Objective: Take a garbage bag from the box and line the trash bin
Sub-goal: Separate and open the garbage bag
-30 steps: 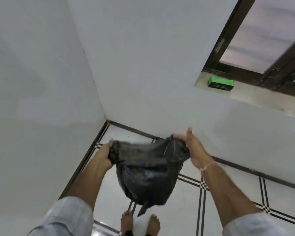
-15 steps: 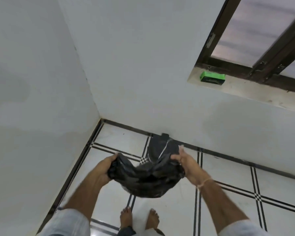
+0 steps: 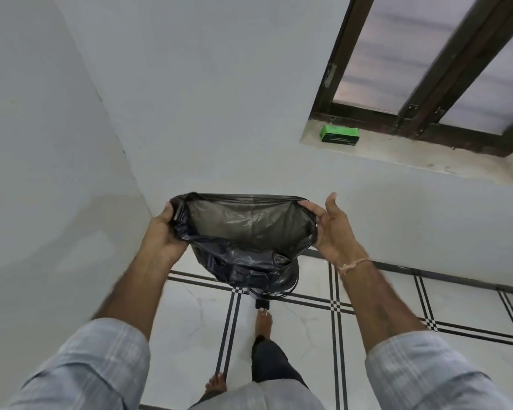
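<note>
The white walls [image 3: 219, 99] met in a corner ahead of the person; the pale floor [image 3: 308, 335] with its dark crossed lines ran beneath; a dark-framed window [image 3: 427, 54] stood up on the right above a stone sill [image 3: 412, 155].

In the middle of it all the black garbage bag [image 3: 243, 232] was held out at arm's length, off the floor and in front of the corner; its mouth was pulled open into a wide oval, the long axis running left to right from one hand to the other; the opening faced up and back toward the person, and the crumpled body hung down toward the floor.

The left hand [image 3: 163, 232] gripped the bunched rim at the left end, fingers curled round the plastic; the right hand [image 3: 332, 229] held the right end, thumb hooked over the rim and pinching it, the other fingers standing nearly straight; neither hand was nearer than the other, each had its own end.

I judged that the coming move hung on bringing that open mouth down over the trash bin; a dark rounded shape showed just under the bag, but I could not tell whether that was the bin.

The small green box [image 3: 339, 134] lay on the sill, well apart from both hands, up to the right.
</note>
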A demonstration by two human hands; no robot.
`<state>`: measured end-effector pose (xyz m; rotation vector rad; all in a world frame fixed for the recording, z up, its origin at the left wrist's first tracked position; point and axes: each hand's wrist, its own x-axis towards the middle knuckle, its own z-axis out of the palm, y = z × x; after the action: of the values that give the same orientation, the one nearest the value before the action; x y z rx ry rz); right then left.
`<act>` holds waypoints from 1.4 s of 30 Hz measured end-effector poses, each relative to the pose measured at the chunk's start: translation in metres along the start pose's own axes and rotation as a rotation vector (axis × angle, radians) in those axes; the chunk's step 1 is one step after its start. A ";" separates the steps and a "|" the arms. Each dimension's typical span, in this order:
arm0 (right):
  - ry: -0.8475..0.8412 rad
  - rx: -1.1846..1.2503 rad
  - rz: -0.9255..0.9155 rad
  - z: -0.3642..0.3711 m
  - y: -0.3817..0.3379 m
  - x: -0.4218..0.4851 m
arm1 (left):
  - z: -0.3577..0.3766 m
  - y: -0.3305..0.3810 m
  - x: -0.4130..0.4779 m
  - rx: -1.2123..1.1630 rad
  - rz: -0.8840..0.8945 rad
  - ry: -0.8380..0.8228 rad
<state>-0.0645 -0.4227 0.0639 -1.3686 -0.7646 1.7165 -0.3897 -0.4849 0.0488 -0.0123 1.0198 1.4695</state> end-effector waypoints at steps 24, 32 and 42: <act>0.152 -0.096 0.065 -0.052 0.000 0.196 | 0.087 -0.111 0.190 0.241 -0.120 0.078; 0.189 0.005 -0.056 -0.074 0.008 0.241 | 0.095 -0.136 0.243 0.174 -0.071 0.037; 0.269 -0.108 0.097 -0.086 0.118 0.245 | 0.009 -0.205 0.280 0.226 -0.208 0.085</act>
<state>-0.0302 -0.2715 -0.1759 -1.6940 -0.6554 1.5396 -0.2799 -0.2930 -0.2184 -0.0178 1.2116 1.1684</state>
